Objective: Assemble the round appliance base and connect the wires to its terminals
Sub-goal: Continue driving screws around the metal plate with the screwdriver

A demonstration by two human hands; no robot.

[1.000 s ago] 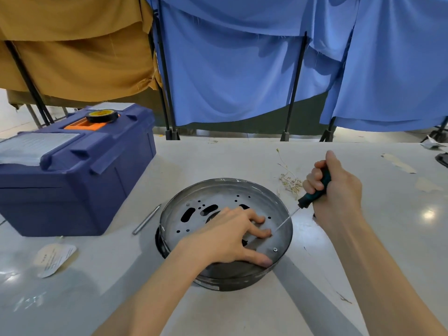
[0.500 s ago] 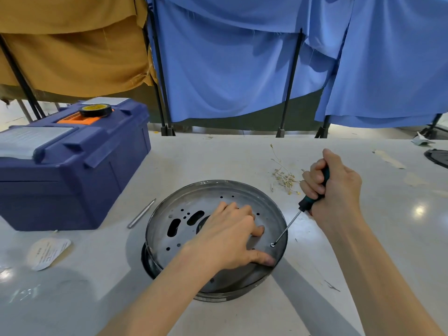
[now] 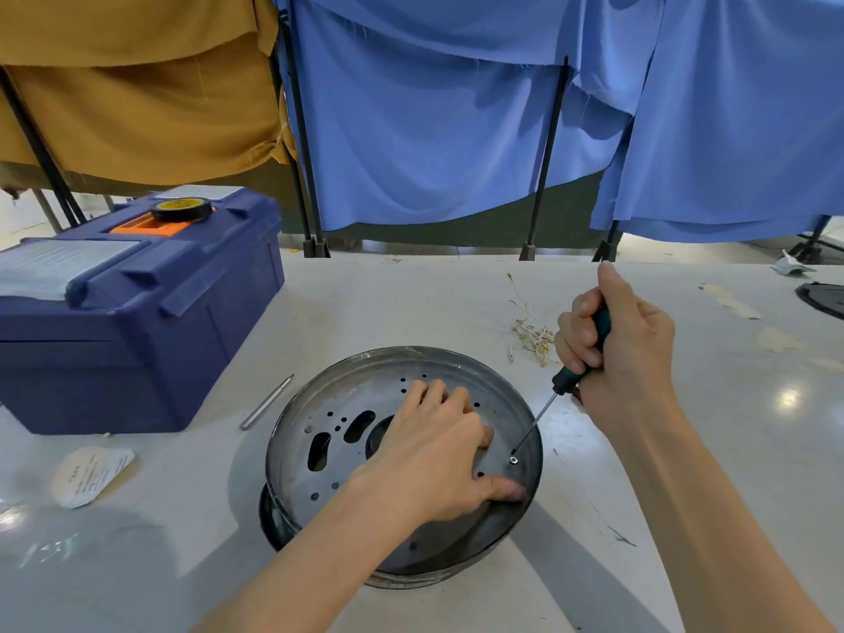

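A: The round base (image 3: 319,404) sits at lower centre of the frame, left hand (image 3: 429,454) spread flat inside it, pressing down.

B: And the right hand (image 3: 616,354) is fisted round the screwdriver (image 3: 564,381). Its shaft slants down-left, tip just above the screw (image 3: 514,460) near the rim on the right.

A: So the screw lies down-left of that hand, and the right is nearer.

B: Likely seating the tip next.
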